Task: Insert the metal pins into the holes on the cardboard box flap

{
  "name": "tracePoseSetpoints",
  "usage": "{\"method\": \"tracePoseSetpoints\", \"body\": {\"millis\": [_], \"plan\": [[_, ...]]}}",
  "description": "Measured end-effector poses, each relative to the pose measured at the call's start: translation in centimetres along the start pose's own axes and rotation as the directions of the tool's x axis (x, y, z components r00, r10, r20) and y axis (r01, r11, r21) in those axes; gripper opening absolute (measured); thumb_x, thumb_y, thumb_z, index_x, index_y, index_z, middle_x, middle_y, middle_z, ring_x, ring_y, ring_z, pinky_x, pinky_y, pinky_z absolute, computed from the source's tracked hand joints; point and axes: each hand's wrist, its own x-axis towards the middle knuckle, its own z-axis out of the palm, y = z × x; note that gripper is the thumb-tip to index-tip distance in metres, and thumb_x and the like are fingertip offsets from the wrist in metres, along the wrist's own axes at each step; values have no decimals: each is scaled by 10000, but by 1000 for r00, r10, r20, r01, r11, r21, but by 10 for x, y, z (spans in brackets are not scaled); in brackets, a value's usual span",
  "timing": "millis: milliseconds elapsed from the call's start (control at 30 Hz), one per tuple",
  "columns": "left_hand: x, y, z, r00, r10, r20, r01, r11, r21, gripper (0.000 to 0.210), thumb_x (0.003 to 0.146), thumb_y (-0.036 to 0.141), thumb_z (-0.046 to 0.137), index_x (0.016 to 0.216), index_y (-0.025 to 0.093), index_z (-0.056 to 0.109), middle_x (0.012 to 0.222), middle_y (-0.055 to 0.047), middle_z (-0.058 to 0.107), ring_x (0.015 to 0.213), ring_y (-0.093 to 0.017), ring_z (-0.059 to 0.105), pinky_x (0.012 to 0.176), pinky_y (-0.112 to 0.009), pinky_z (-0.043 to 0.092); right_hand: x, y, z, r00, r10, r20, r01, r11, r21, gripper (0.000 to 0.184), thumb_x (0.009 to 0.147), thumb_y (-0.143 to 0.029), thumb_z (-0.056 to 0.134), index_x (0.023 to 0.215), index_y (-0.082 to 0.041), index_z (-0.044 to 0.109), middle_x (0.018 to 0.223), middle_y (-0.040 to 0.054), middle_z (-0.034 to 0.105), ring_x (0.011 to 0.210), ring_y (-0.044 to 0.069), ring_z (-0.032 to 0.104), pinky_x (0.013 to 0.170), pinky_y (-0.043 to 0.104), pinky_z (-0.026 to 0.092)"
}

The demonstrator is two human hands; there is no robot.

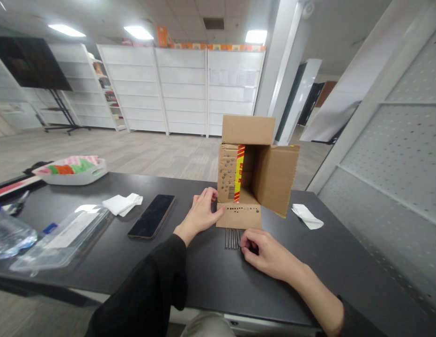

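An upright cardboard box (226, 194) stands with its opening and flaps facing me. Grey nail heads dot its left front panel, and its lower front flap (239, 221) has a row of dark holes. My left hand (201, 210) is at the box's lower left corner, thumb by the flap and fingers apart against the side. Several long metal nails (232, 239) lie side by side on the table just before the flap. At the right end of this row, my right hand (262, 249) has thumb and forefinger pinched on a nail, which its fingers partly hide.
On the dark table (207, 276) a phone (152, 216), folded tissue (122, 204), clear plastic case (68, 236), water bottle (10, 236) and white basket (72, 173) are to the left. Another tissue (307, 216) lies right of the box, near a perforated partition (396, 154).
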Motion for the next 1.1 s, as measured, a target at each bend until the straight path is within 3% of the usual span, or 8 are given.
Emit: {"method": "tracePoseSetpoints", "body": {"millis": [133, 500, 633, 867, 1100], "plan": [[0, 0, 0, 1000, 2, 0, -2, 1000, -2, 269, 833, 361, 588, 1010, 225, 438, 1009, -17, 588, 964, -200, 577, 892, -377, 347, 0, -1, -2, 999, -5, -36, 5, 1000, -10, 146, 764, -55, 506, 776, -197, 540, 743, -18, 558, 702, 131, 503, 663, 244, 376], [0, -1, 2, 1000, 3, -9, -3, 1000, -10, 271, 829, 347, 598, 1010, 222, 440, 1023, -21, 586, 971, -198, 574, 901, -379, 351, 13, 13, -17, 963, -6, -270, -17, 996, -82, 112, 886, -185, 475, 925, -201, 578, 874, 33, 619, 791, 171, 573, 734, 295, 430], [0, -1, 2, 1000, 2, -8, -2, 1000, -10, 273, 829, 346, 604, 1010, 222, 443, 1018, -21, 586, 966, -199, 573, 898, -382, 351, 30, 13, -30, 947, 96, -307, -154, 973, -171, 142, 866, -186, 494, 990, -202, 562, 924, 53, 650, 807, 185, 600, 720, 294, 429], [1, 1, 0, 1000, -20, 7, 20, 1000, -8, 267, 825, 340, 603, 1005, 227, 442, 1007, -21, 590, 980, -210, 573, 901, -396, 354, 59, 0, -38, 900, 324, -291, -406, 866, -291, 160, 867, -181, 524, 1021, -215, 553, 779, 27, 660, 699, 181, 601, 590, 262, 315], [1, 2, 0, 1000, -11, 6, 11, 1000, -11, 269, 827, 353, 602, 1006, 226, 448, 1002, -28, 594, 976, -216, 578, 906, -407, 365, 62, 1, -28, 880, 369, -298, -451, 846, -283, 121, 876, -197, 523, 987, -207, 569, 774, 32, 654, 719, 180, 598, 581, 257, 280]]}}
